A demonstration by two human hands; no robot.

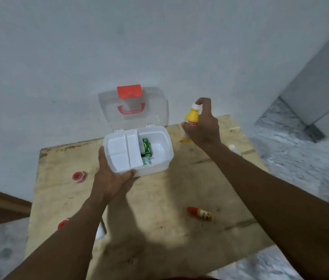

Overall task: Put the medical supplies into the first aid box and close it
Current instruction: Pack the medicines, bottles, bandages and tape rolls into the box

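Step in hand: loading of supplies, part done. Right grip [204,126] is clamped round a yellow bottle [191,115] with a white cap and holds it upright above the bench [159,199], just beside the right end of the first aid box [155,168]. Left grip [111,176] is curled round the near left corner of the box, thumb along the front wall, to steady it. The box stands on the far part of the bench. Its clear lid [155,110] stands raised against the wall [58,57], so the opening is fully exposed.

Contents: a white divided tray [119,152] covers the left part. A green carton [147,147] stands on edge in the middle. The right-hand part of the well shows bare floor.

Next move, by judgement: carry the bottle left over the right rim, then lower it into the bare part. Upright, the bottle may stand too tall for the lid to shut, so laying it flat is probably required.

Clearances: the approach from the right is unobstructed, but the rim must be cleared before descent. The raised lid and the wall leave no room behind the box.

Not yet loaded: a red tape roll [79,176] near the left edge of the bench, and a small red-capped bottle [200,213] lying on the near part, well apart from the box. The lid is not yet closed.
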